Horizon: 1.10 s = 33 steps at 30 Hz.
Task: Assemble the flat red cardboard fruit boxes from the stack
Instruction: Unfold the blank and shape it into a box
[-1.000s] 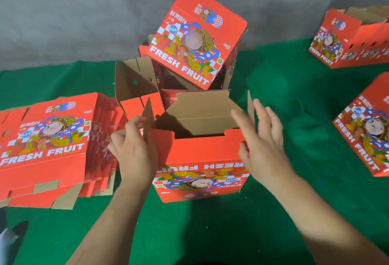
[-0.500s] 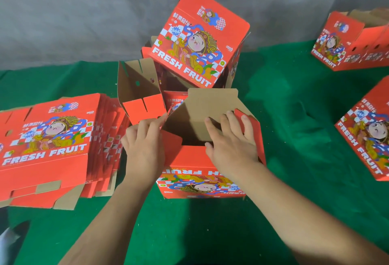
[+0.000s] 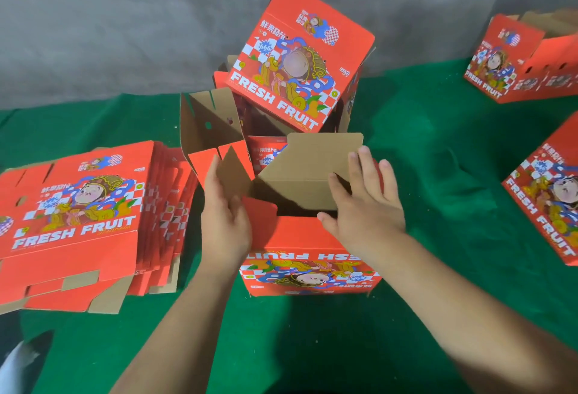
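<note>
Green cloth (image 3: 438, 149), red boxes (image 3: 309, 256) lettered "FRESH FRUIT"

Box being folded (image 3: 309, 256): its inside floor lies in shadow behind the raised brown flap (image 3: 316, 159); the right side flap is covered by the right hand (image 3: 364, 206).
Left hand (image 3: 225, 221): blurred; its grip on the box's left flap cannot be told.
Flat stack (image 3: 78, 218), left of the box: cut by the left edge; lower sheets show only as edges.
Two boxes right of it (image 3: 531, 62) (image 3: 550, 193): cut by the right edge.
</note>
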Tool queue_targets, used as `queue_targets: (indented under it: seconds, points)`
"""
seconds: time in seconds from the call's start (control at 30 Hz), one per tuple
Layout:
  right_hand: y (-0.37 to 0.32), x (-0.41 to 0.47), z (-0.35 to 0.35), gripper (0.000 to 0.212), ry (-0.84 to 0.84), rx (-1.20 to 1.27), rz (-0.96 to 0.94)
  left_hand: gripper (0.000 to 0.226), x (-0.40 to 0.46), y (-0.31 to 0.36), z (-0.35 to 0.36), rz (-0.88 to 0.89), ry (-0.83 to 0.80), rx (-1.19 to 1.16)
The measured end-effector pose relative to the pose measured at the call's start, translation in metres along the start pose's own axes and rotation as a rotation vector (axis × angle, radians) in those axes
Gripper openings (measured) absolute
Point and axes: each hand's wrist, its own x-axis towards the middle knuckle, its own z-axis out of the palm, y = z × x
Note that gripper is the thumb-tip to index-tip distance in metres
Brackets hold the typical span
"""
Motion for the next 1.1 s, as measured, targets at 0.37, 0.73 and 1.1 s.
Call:
queue_targets:
  seconds: [0.37, 0.73, 1.1]
  points:
    - [-0.037, -0.015, 0.007, 0.071, -0.270, 0.360, -0.602, 0.081, -0.001, 0.003, -0.007, 0.026, -0.001, -0.020]
    - [-0.056, -0.001, -0.006, 0.073, -0.363, 0.433, -0.446, 0.074, 0.002, -0.005, -0.009, 0.129, -0.133, -0.033]
    - [-0.051, -0.015, 0.002, 0.107, -0.065, 0.396, -0.361, 0.068, -0.004, -0.003, -0.015, 0.375, -0.333, 0.068]
